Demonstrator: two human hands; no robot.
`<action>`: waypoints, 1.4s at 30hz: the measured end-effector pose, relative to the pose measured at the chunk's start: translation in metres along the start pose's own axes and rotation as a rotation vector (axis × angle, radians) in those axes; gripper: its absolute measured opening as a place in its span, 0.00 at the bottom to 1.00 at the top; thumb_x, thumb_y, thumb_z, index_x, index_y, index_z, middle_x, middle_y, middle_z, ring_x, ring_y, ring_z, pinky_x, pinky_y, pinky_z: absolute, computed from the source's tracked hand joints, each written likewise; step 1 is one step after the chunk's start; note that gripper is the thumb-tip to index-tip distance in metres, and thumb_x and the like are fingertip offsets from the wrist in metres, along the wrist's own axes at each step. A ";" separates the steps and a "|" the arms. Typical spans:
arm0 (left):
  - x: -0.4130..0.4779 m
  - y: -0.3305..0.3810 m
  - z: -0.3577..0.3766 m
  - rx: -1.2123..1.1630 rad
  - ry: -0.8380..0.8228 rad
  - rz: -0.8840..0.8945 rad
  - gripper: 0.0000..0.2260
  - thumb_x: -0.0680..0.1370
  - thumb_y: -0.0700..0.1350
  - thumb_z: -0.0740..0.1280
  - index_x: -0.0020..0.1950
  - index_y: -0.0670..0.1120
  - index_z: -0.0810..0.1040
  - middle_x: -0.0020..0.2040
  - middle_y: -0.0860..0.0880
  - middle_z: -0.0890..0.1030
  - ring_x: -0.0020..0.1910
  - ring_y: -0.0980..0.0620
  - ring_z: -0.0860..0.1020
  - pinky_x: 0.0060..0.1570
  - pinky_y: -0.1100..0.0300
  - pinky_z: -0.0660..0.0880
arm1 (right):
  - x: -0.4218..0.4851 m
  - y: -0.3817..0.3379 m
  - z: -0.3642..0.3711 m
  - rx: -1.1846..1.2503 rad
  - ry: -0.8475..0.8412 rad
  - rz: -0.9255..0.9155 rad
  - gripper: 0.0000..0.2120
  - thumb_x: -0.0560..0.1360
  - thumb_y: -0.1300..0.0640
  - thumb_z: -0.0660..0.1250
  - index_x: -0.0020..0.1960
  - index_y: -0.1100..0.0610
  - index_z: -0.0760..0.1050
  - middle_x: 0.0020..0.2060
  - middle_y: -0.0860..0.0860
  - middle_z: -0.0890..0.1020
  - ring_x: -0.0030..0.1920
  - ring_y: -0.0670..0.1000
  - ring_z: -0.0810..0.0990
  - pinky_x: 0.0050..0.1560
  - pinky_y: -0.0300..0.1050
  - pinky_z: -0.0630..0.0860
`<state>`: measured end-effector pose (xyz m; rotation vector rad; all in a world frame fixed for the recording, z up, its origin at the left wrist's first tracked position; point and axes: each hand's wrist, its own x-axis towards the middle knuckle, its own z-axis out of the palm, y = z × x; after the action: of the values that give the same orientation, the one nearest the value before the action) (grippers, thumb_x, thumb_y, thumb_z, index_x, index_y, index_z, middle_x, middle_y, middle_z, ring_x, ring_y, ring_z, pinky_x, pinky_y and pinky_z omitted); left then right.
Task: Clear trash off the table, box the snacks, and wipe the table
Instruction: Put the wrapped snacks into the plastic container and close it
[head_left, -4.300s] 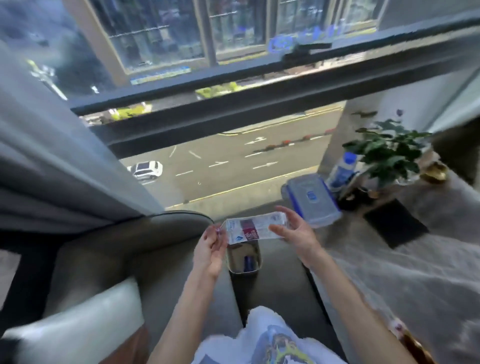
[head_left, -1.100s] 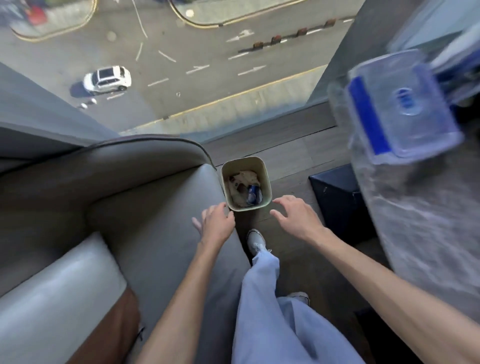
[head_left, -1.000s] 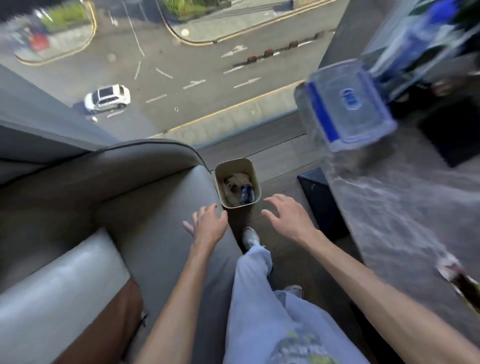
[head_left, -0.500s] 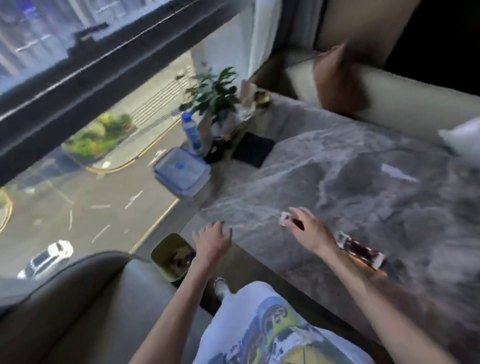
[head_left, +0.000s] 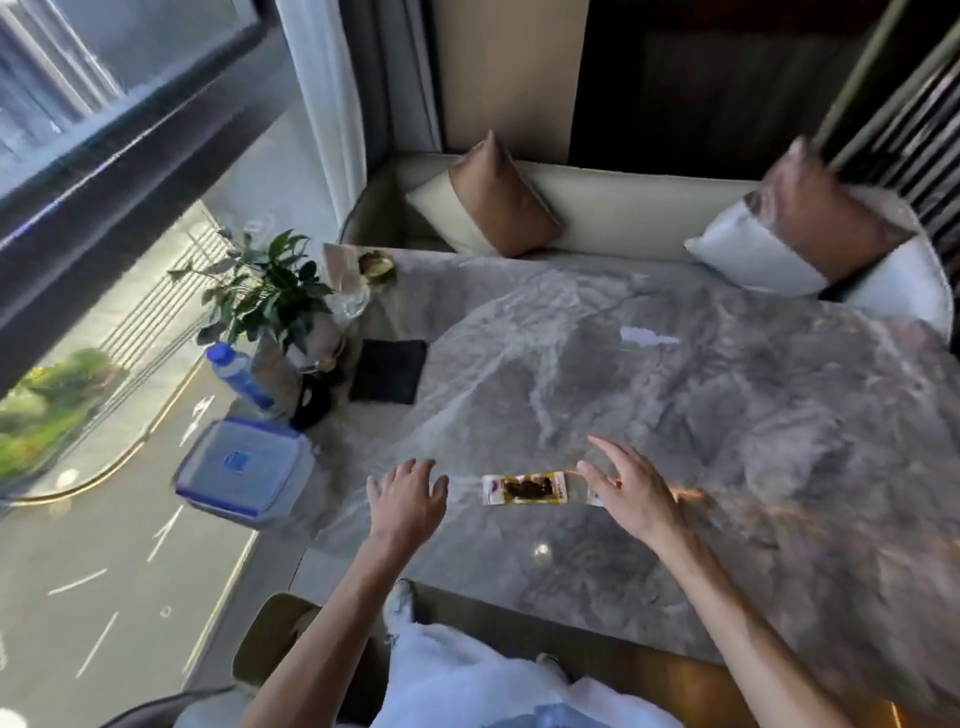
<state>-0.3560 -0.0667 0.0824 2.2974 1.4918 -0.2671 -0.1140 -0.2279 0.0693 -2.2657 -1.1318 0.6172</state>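
A flat snack packet (head_left: 524, 488) with a clear window and dark contents lies on the grey marble table (head_left: 675, 415) near its front edge. My left hand (head_left: 408, 501) hovers open just left of the packet, fingers spread. My right hand (head_left: 631, 491) is open at the packet's right end, fingers over it; I cannot tell if they touch. A clear storage box with a blue-edged lid (head_left: 244, 470) sits shut at the table's left corner. A beige trash bin (head_left: 270, 639) stands on the floor below the table, partly hidden by my left arm. A small white scrap (head_left: 644, 336) lies farther back.
A potted plant (head_left: 265, 296), a blue-capped bottle (head_left: 236, 374), a glass dish (head_left: 350, 301) and a black square mat (head_left: 387, 371) crowd the table's left side by the window. A bench with cushions (head_left: 498, 200) runs along the far edge.
The bottle I held went into the bin. My view swung up from the bin to the table, and both hands moved over the tabletop to either side of the snack packet.
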 end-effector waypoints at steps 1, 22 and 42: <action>0.005 -0.009 -0.003 -0.001 -0.002 -0.002 0.21 0.81 0.56 0.55 0.72 0.51 0.69 0.72 0.49 0.72 0.70 0.45 0.71 0.72 0.43 0.60 | 0.006 -0.010 0.008 0.012 -0.010 0.006 0.22 0.78 0.48 0.65 0.70 0.55 0.73 0.68 0.52 0.75 0.69 0.52 0.72 0.70 0.44 0.65; 0.133 -0.310 -0.073 -0.408 0.051 -0.199 0.17 0.82 0.48 0.58 0.67 0.46 0.76 0.66 0.45 0.78 0.65 0.46 0.76 0.63 0.55 0.71 | 0.124 -0.240 0.230 0.235 -0.254 0.165 0.23 0.78 0.41 0.61 0.70 0.48 0.71 0.69 0.49 0.74 0.70 0.48 0.71 0.65 0.40 0.64; 0.175 -0.358 -0.083 -0.489 0.136 -0.517 0.22 0.78 0.47 0.61 0.71 0.43 0.71 0.70 0.39 0.74 0.67 0.38 0.74 0.66 0.48 0.70 | 0.136 -0.276 0.288 0.422 -0.623 0.486 0.31 0.79 0.41 0.60 0.77 0.56 0.62 0.74 0.53 0.69 0.73 0.52 0.68 0.74 0.48 0.65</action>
<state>-0.6126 0.2424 0.0174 1.5567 1.9473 0.1155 -0.3749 0.0972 0.0047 -2.0119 -0.5877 1.6673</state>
